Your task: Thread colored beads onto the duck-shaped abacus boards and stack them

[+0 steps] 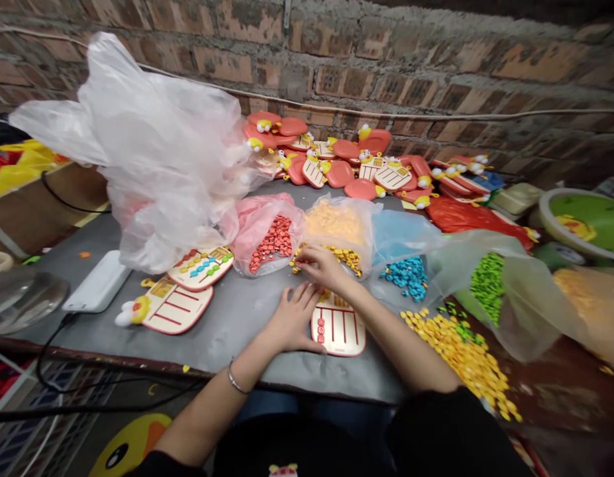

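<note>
A cream toy board (pixel 344 331) with red rim and slots lies before me, red beads in its leftmost slot. My left hand (pixel 297 321) grips its left side, fingers stretched toward the top and thumb at the lower corner. Above the board's top end, my right hand (pixel 324 268) has its fingers bent together at the yellow beads (pixel 349 258) spilling from a clear bag; whatever is between the fingertips is too small to make out. Left of that are red beads (pixel 274 242) in a pink bag. Blue beads (pixel 409 277) and green beads (pixel 488 285) lie in bags to the right.
Two more boards, one bead-filled (pixel 202 268) and overlapping an unfilled one (pixel 175 308), lie left. A white power bank (pixel 98 281) and large plastic bag (pixel 162 132) stand beyond. Stacked red-backed boards (pixel 339 173) line the wall. Loose yellow pieces (pixel 465 351) cover the right side.
</note>
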`<action>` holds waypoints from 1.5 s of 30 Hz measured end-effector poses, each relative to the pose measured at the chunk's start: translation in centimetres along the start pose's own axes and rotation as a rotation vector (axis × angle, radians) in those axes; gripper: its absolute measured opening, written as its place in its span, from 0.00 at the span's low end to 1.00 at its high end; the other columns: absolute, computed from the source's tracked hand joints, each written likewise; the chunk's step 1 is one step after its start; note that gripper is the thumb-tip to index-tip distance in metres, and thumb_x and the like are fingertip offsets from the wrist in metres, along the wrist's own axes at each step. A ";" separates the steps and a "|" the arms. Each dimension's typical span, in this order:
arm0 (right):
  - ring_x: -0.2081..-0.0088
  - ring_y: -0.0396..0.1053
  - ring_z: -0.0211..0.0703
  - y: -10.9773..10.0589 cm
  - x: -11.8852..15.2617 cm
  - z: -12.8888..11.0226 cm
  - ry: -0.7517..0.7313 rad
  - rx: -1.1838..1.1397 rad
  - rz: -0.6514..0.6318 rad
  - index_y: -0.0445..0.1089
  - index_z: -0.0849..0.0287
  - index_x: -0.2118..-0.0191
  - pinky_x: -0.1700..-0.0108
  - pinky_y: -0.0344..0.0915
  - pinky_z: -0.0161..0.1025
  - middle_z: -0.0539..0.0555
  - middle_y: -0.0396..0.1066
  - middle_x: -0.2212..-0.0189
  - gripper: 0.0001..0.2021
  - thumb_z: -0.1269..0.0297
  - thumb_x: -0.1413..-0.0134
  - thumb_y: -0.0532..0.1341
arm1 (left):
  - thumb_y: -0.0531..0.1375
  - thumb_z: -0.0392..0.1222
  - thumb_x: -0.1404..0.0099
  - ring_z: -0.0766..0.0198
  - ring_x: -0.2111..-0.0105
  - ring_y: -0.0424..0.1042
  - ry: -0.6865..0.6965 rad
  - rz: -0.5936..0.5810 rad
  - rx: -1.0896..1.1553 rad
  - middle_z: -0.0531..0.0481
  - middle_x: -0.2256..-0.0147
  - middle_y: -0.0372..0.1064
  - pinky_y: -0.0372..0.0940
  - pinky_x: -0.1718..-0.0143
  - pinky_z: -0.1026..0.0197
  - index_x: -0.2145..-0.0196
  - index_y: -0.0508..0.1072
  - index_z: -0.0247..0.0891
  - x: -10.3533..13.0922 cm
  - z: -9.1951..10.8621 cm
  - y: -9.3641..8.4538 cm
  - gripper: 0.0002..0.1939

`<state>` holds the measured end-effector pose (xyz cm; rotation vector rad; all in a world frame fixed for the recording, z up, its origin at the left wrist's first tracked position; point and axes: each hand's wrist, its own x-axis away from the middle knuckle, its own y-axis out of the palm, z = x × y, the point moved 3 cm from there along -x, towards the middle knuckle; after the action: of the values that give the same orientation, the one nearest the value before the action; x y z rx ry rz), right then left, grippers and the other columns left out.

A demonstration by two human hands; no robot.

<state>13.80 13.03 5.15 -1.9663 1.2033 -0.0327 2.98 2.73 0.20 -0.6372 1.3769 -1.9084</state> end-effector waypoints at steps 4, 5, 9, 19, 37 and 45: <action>0.60 0.72 0.45 -4.7 8.0 0.1 0.159 -0.089 0.194 0.73 0.58 0.63 0.59 0.70 0.41 0.56 0.74 0.63 0.05 0.64 0.40 0.60 | 0.60 0.75 0.53 0.40 0.34 0.42 -0.006 -0.033 0.001 0.34 0.32 0.38 0.40 0.39 0.38 0.31 0.42 0.34 0.0 0.2 -0.3 0.63; 0.60 0.72 0.46 -5.3 9.8 0.3 0.196 -0.061 0.231 0.73 0.57 0.63 0.58 0.70 0.42 0.56 0.74 0.63 0.06 0.63 0.40 0.60 | 0.60 0.75 0.53 0.40 0.34 0.43 -0.004 -0.033 0.005 0.35 0.32 0.38 0.41 0.39 0.39 0.31 0.42 0.35 0.0 0.2 -0.4 0.63; 0.60 0.72 0.49 -5.4 14.3 1.3 0.238 0.135 0.233 0.73 0.57 0.64 0.56 0.69 0.47 0.57 0.75 0.64 0.07 0.63 0.39 0.58 | 0.60 0.75 0.54 0.40 0.35 0.43 -0.001 -0.025 0.004 0.35 0.32 0.39 0.42 0.39 0.40 0.31 0.42 0.36 0.0 0.1 -0.3 0.64; 0.66 0.65 0.48 -3.7 15.6 1.1 0.158 0.439 0.076 0.73 0.58 0.69 0.64 0.63 0.42 0.56 0.69 0.72 0.11 0.68 0.37 0.56 | 0.61 0.76 0.55 0.39 0.36 0.46 -0.013 0.013 -0.017 0.37 0.32 0.43 0.40 0.39 0.41 0.31 0.44 0.39 0.0 0.2 -0.4 0.63; 0.65 0.72 0.43 -1.5 7.4 0.8 0.229 0.016 0.066 0.73 0.57 0.56 0.59 0.67 0.40 0.54 0.75 0.65 0.08 0.66 0.41 0.61 | 0.57 0.77 0.52 0.38 0.35 0.44 0.016 0.016 -0.038 0.33 0.33 0.43 0.39 0.39 0.36 0.32 0.46 0.33 0.1 0.0 0.2 0.61; 0.62 0.67 0.42 2.0 -0.9 3.2 0.033 0.422 -0.302 0.74 0.61 0.63 0.59 0.62 0.36 0.57 0.71 0.61 0.07 0.75 0.42 0.58 | 0.55 0.76 0.50 0.39 0.35 0.45 0.025 0.005 -0.020 0.33 0.33 0.43 0.39 0.39 0.37 0.32 0.44 0.32 0.2 0.0 0.1 0.61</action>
<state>13.17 15.33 2.05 -1.7539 0.8263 -0.4395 2.93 2.54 0.09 -0.6213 1.4133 -1.9066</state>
